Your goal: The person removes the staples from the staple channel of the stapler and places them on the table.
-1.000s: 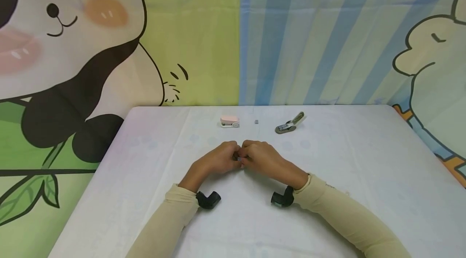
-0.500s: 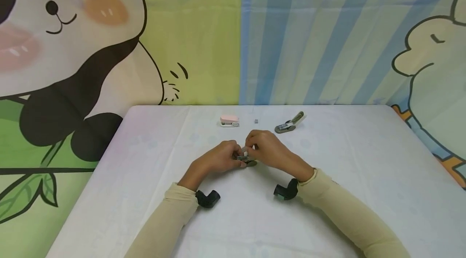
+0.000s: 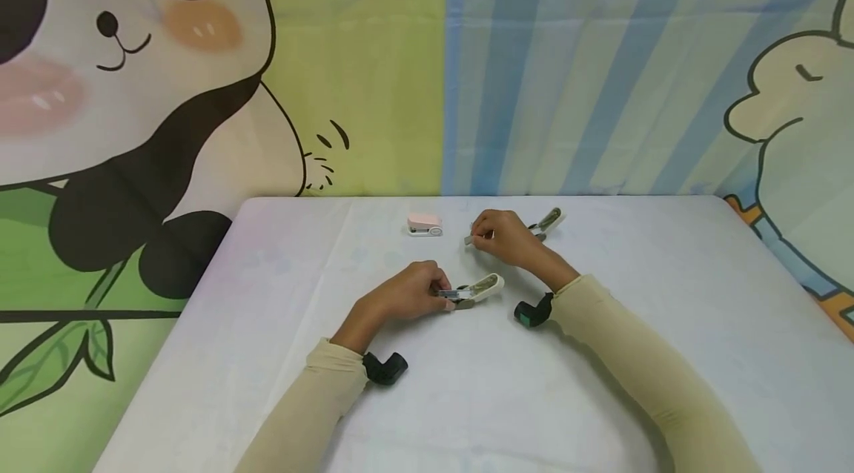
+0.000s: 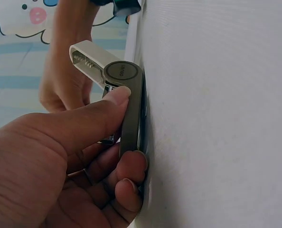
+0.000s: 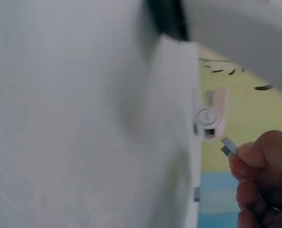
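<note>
My left hand (image 3: 407,291) grips the olive-grey base of a stapler (image 4: 131,109) low over the table. Its white-edged top arm is swung up and back, baring the metal staple channel; the thumb lies along the base's side. Farther back and to the right, my right hand (image 3: 507,236) pinches a short grey strip of staples (image 5: 230,146) between thumb and forefinger, apart from the stapler. Behind that hand, a second stapler (image 3: 550,221) with its top arm raised is partly hidden.
A pink stapler (image 3: 425,225) stands closed near the table's back edge. Another small grey strip (image 5: 196,194) lies on the table in the right wrist view. A white cloth covers the table (image 3: 400,414), and a printed curtain hangs behind it.
My right hand has moved from beside my left hand toward the back right, with the staple strip in its fingers. The stapler's raised arm now shows. The left hand stays about where it was.
</note>
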A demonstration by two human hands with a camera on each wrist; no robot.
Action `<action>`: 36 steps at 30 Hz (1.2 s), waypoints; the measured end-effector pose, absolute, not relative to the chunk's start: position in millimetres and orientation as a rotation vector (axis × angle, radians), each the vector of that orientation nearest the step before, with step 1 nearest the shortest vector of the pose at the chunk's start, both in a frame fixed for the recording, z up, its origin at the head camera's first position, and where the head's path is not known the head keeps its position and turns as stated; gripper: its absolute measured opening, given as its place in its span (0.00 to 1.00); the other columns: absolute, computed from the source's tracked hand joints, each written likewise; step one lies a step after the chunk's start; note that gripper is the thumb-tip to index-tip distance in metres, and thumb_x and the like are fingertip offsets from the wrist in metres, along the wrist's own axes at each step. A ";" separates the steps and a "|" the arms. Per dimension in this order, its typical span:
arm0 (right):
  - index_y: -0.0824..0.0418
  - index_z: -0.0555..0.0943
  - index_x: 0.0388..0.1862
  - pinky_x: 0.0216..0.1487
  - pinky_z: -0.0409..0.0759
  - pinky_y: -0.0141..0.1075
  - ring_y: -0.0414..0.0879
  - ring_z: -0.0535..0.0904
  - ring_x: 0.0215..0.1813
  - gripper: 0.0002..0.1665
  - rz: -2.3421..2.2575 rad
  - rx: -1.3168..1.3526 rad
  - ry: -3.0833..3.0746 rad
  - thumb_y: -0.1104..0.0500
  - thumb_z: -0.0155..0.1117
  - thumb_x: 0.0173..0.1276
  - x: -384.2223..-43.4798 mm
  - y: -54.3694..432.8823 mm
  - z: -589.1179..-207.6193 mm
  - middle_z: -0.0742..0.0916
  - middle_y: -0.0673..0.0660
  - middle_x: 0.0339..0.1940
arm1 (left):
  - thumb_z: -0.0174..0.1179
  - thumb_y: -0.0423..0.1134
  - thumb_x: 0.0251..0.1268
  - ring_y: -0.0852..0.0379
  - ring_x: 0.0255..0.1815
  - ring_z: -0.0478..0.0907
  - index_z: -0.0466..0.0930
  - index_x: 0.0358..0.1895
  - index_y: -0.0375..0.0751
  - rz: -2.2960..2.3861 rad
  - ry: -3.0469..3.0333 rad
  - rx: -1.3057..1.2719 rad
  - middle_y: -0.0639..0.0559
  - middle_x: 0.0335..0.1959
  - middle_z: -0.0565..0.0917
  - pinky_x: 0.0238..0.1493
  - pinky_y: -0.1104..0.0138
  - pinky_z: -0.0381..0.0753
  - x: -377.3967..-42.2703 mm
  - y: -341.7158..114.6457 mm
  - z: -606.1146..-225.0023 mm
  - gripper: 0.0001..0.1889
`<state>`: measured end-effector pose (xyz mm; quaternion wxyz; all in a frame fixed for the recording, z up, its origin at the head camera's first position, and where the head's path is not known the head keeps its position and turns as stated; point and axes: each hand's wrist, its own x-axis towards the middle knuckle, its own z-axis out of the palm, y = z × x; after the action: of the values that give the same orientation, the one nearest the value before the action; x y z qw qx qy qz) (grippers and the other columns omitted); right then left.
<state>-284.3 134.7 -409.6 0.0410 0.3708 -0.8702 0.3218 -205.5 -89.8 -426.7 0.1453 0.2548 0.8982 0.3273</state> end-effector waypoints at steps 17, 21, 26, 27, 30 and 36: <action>0.65 0.86 0.30 0.38 0.75 0.42 0.48 0.77 0.34 0.05 0.749 1.196 -2.931 0.66 0.66 0.66 -311.6 130.6 -403.3 0.83 0.57 0.35 | 0.70 0.41 0.60 0.59 0.35 0.72 0.83 0.40 0.42 0.934 2.587 0.697 0.56 0.33 0.76 0.39 0.66 0.73 -206.2 -88.9 -425.2 0.09; 0.65 0.86 0.32 0.39 0.76 0.41 0.48 0.78 0.36 0.04 0.688 1.224 -2.967 0.66 0.66 0.66 -313.5 134.1 -405.6 0.84 0.57 0.36 | 0.70 0.41 0.60 0.59 0.35 0.72 0.84 0.40 0.42 0.934 2.581 0.697 0.55 0.33 0.75 0.38 0.66 0.72 -205.4 -89.9 -426.7 0.09; 0.65 0.86 0.34 0.38 0.75 0.41 0.48 0.77 0.36 0.03 0.589 1.191 -3.022 0.66 0.66 0.66 -311.6 137.4 -406.2 0.84 0.57 0.36 | 0.70 0.40 0.60 0.59 0.35 0.72 0.84 0.39 0.42 0.943 2.581 0.708 0.55 0.32 0.75 0.38 0.66 0.72 -204.4 -89.4 -427.1 0.09; 0.65 0.86 0.35 0.39 0.76 0.41 0.48 0.78 0.37 0.03 0.566 1.179 -3.027 0.66 0.66 0.66 -310.4 137.6 -405.4 0.84 0.57 0.36 | 0.70 0.40 0.60 0.59 0.35 0.72 0.84 0.40 0.41 0.937 2.586 0.711 0.55 0.32 0.75 0.38 0.66 0.72 -204.4 -89.4 -426.9 0.09; 0.64 0.87 0.36 0.41 0.77 0.42 0.49 0.79 0.39 0.04 0.536 1.149 -3.020 0.66 0.66 0.67 -306.4 138.4 -403.4 0.85 0.57 0.37 | 0.70 0.40 0.59 0.59 0.35 0.72 0.84 0.39 0.41 0.938 2.589 0.709 0.55 0.32 0.75 0.38 0.66 0.72 -205.1 -89.6 -427.5 0.09; 0.65 0.86 0.40 0.42 0.77 0.43 0.49 0.80 0.41 0.06 0.620 1.151 -2.971 0.65 0.65 0.68 -294.3 141.2 -400.2 0.85 0.56 0.39 | 0.70 0.40 0.59 0.59 0.35 0.72 0.84 0.39 0.42 0.953 2.586 0.696 0.55 0.32 0.75 0.37 0.66 0.72 -204.7 -89.3 -427.2 0.08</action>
<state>-294.3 141.2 -400.2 -0.0522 0.3542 -0.9140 0.1907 -204.7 -89.3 -427.2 0.1492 0.2421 0.8996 0.3315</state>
